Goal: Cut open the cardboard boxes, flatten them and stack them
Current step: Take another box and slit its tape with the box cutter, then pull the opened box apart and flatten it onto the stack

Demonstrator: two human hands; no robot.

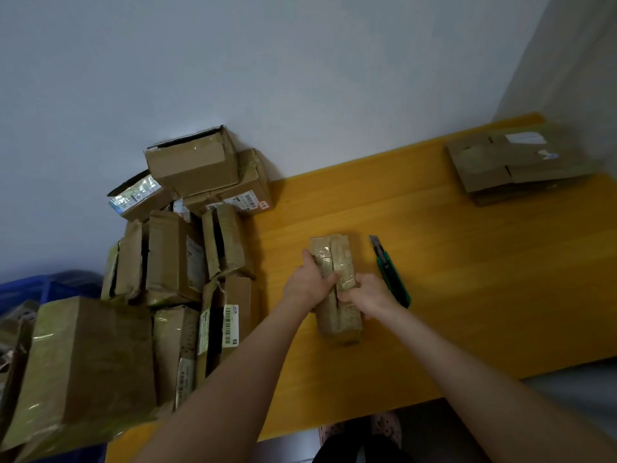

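Small cardboard box lies on the yellow wooden table, mid-frame, long side running away from the person, taped top face up with a slit down its centre. Left hand grips the box's left half, thumb at the slit and fingers curled over the left edge, so that side wall is hidden. Right hand grips the right half, fingers tucked at the slit; fingertips can't be made out, and whether they go inside the gap is unclear. Both hands cover the box's middle, so only its far and near ends show. Green utility knife lies on the table just right of the box, blade out and pointing away, with the near end of the handle partly behind the right hand. Stack of flattened boxes sits at the far right corner of the table, well apart; its count is unclear. Pile of boxes, not flattened, crowds the left end of the table against the wall, several torn or open, labels too blurred to read. Large box at lower left is cut off by the frame. Blue bin shows behind it, mostly hidden. Spotted fabric is visible below the table edge, dark and hard to make out.
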